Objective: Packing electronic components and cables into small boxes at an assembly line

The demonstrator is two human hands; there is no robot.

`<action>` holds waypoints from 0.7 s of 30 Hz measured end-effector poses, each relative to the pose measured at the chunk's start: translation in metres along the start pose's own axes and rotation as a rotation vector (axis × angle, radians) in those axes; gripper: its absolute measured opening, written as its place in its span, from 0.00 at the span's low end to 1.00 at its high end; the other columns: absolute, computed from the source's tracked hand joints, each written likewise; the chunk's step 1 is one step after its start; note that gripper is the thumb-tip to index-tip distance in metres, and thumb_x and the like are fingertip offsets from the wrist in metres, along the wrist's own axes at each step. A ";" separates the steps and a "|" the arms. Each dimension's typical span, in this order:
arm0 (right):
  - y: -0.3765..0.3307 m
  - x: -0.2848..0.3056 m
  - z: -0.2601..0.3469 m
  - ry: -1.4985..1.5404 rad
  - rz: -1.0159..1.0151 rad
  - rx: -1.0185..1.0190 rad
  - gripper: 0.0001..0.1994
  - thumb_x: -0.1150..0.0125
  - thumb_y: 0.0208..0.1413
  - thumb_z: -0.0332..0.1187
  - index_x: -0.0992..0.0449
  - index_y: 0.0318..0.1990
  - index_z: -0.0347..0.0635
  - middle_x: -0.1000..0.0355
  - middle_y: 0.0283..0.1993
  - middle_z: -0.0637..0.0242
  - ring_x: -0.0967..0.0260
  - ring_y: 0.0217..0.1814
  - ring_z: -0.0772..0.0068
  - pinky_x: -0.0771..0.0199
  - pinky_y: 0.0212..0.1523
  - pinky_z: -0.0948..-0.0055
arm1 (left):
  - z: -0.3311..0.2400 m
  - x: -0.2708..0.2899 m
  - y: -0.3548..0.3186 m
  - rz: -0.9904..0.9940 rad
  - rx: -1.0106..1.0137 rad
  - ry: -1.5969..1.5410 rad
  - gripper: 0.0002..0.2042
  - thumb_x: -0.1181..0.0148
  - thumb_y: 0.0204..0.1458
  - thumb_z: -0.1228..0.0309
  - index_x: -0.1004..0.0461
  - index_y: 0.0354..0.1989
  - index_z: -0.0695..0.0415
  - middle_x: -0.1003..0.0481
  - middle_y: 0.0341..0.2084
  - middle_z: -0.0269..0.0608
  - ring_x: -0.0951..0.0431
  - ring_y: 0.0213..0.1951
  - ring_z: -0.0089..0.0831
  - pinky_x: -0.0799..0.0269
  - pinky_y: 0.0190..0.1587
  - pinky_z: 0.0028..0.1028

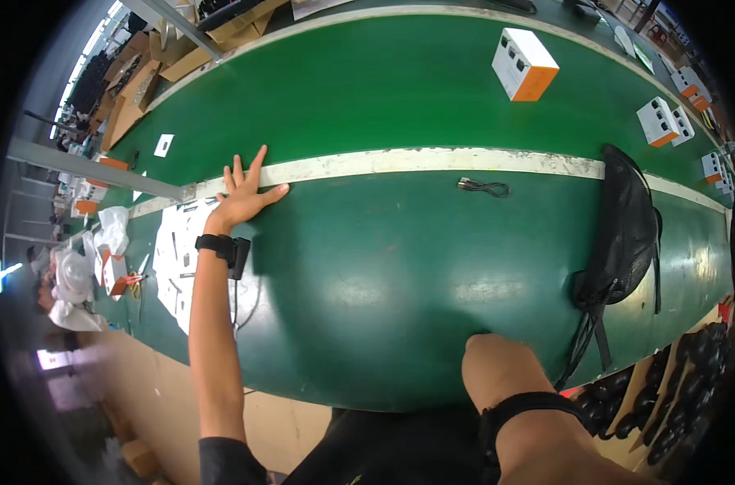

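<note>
My left hand point(244, 198) reaches to the pale strip point(367, 161) along the far edge of the dark green worktable point(359, 267). Its fingers are spread, and nothing is in it. A black device is strapped to that wrist, just right of a pile of white printed sheets point(173, 267). My right hand point(501, 364) is low over the near part of the table, bent so that its fingers are hidden. A black band circles its wrist. Farther off, a short coiled black cable point(484, 188) lies near the strip. A black mesh bag point(622, 230) with dangling straps rests at the right.
Beyond the strip runs a bright green belt point(367, 89) carrying a white and orange box point(525, 65) and more such boxes point(658, 121) at right. A grey metal post point(96, 168) crosses at left. Scissors point(134, 280) and plastic bags point(113, 230) lie at the far left.
</note>
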State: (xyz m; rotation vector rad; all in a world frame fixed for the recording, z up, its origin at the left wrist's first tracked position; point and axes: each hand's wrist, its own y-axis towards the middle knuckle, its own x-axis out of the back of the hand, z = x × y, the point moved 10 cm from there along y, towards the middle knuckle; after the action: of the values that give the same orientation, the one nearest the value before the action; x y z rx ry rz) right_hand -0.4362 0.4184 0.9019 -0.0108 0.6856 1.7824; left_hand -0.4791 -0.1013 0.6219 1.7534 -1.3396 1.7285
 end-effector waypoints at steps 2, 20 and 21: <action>0.016 -0.010 -0.001 -0.022 0.003 0.007 0.18 0.48 0.76 0.45 0.21 0.51 0.39 0.24 0.43 0.59 0.31 0.38 0.66 0.26 0.36 0.67 | -0.010 -0.001 0.002 -0.011 -0.013 -0.036 0.58 0.36 0.49 0.22 0.61 0.86 0.21 0.72 0.85 0.64 0.79 0.84 0.67 0.74 0.72 0.82; 0.034 -0.031 0.000 0.198 -0.129 0.158 0.16 0.47 0.76 0.46 0.22 0.47 0.42 0.26 0.40 0.64 0.32 0.38 0.68 0.27 0.34 0.68 | -0.018 0.005 -0.001 -0.004 -0.016 -0.045 0.58 0.37 0.48 0.20 0.58 0.86 0.20 0.73 0.85 0.62 0.80 0.83 0.67 0.75 0.72 0.83; 0.033 -0.031 0.003 0.198 -0.138 0.161 0.16 0.47 0.76 0.46 0.22 0.46 0.42 0.26 0.40 0.64 0.32 0.37 0.69 0.27 0.34 0.69 | -0.023 0.004 0.001 -0.005 -0.027 -0.055 0.58 0.37 0.47 0.20 0.58 0.86 0.19 0.73 0.85 0.62 0.80 0.83 0.67 0.75 0.72 0.83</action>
State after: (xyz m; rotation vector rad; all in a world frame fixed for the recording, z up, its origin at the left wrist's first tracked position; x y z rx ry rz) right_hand -0.4543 0.3874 0.9298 -0.1242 0.9466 1.6034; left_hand -0.4941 -0.0848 0.6302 1.8007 -1.3733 1.6625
